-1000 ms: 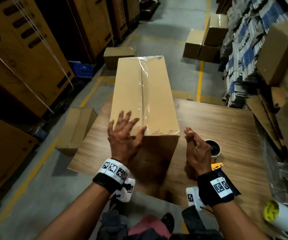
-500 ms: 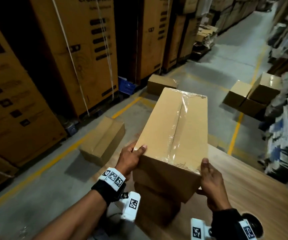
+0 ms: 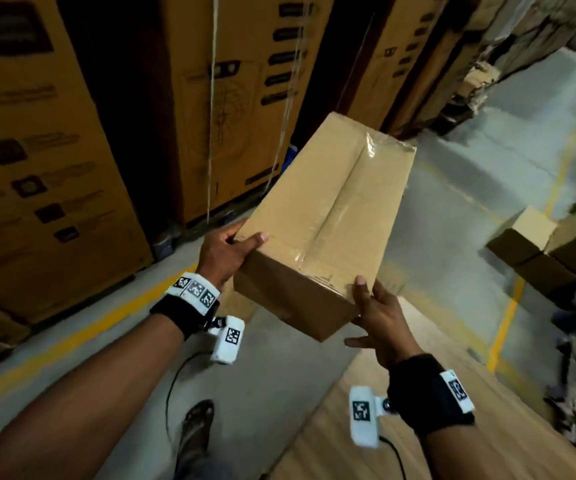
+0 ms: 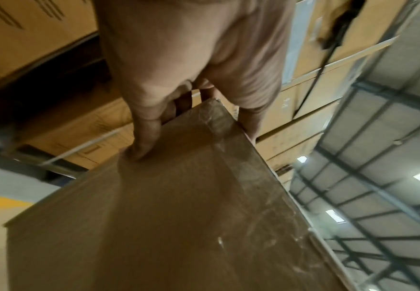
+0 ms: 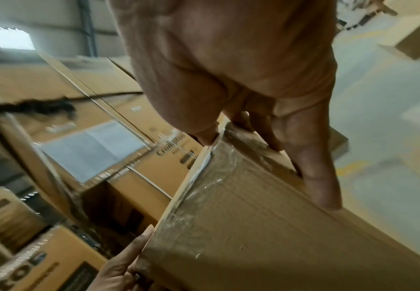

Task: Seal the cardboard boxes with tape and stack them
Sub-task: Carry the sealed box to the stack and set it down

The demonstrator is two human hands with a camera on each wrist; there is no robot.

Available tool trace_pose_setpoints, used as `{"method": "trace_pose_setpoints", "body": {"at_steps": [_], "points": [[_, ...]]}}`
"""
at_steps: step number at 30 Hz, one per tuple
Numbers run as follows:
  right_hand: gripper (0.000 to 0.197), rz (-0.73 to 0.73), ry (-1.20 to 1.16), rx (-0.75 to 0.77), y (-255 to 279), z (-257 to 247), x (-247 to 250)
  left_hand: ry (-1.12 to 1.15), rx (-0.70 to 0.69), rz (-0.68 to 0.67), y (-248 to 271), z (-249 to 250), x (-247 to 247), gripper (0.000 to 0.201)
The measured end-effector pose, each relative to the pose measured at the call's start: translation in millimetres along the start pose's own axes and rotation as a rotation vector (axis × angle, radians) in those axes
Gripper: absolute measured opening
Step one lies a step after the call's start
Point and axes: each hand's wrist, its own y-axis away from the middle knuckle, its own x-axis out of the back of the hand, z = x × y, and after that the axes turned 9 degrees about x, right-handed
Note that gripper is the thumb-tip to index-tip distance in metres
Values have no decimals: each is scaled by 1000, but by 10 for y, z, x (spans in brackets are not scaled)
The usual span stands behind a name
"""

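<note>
A long cardboard box [image 3: 328, 209], its top seam closed with clear tape, hangs in the air between my two hands, tilted up and away to the left of the wooden table [image 3: 400, 427]. My left hand [image 3: 226, 252] grips the near left corner, thumb on top and fingers down the side. My right hand [image 3: 374, 315] grips the near right corner, thumb on the top edge and fingers underneath. The left wrist view shows the box's [image 4: 166, 216] side with my fingers [image 4: 144, 137] curled on it. In the right wrist view the taped end of the box [image 5: 266, 226] lies under my fingers [image 5: 313, 177].
Tall stacked printed cartons [image 3: 54, 161] line the left side of the aisle. Small sealed boxes [image 3: 549, 244] sit on the grey floor at the right beside a yellow line [image 3: 508, 317]. My sandalled foot [image 3: 194, 431] stands on the floor by the table's edge.
Both hands took hold of the box's near corners and lifted it off the table, swinging it left toward the aisle. The view turned left with it; the tape rolls are out of sight.
</note>
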Motion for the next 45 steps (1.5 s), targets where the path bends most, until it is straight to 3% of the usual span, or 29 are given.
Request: {"method": "trace_pose_setpoints", "body": {"at_steps": [1, 5, 9, 16, 23, 27, 30, 32, 34, 35, 38, 39, 42, 43, 45], "points": [[42, -21, -12, -54, -223, -40, -254, -14, 7, 20, -259, -44, 179, 65], [49, -64, 13, -230, -1053, 194, -1179, -109, 82, 121, -1188, -609, 721, 90], [51, -75, -5, -320, -1564, 858, -1850, -159, 103, 172, -1718, -1286, 1016, 71], [28, -40, -78, -445, -1878, 1808, -2404, -180, 162, 139, -2252, -2426, 1217, 62], [35, -20, -146, -473, -2220, 2341, -2813, -349, 268, 48, -2873, -2887, 1269, 85], [40, -38, -194, -446, -2258, 2603, -3177, -460, 389, 112, -3081, -3132, 1376, 78], [51, -70, -230, -455, -2254, 2664, -3349, -455, 422, 171, -3020, -3167, 1409, 106], [56, -54, -207, -453, -2226, 2718, -3352, -381, 522, 207, -2960, -3205, 1414, 123], [52, -38, -178, -482, -2171, 2740, -3298, -134, 694, 293, -2895, -3242, 1438, 135], [45, -32, -188, -515, -2157, 2771, -3273, 5, 756, 320, -2844, -3240, 1434, 122], [27, 26, -295, -611, -2135, 2865, -3237, 267, 765, 280, -2778, -3233, 1399, 47], [27, 34, -344, -628, -2123, 2866, -3244, 320, 756, 262, -2755, -3216, 1387, 48], [47, -43, -424, -613, -2058, 2755, -3308, 363, 678, 220, -2783, -3176, 1416, 120], [51, -90, -389, -596, -2046, 2664, -3329, 295, 653, 185, -2808, -3139, 1436, 133], [49, -155, -226, -569, -2023, 2481, -3351, 61, 611, 137, -2803, -3043, 1489, 128]]}}
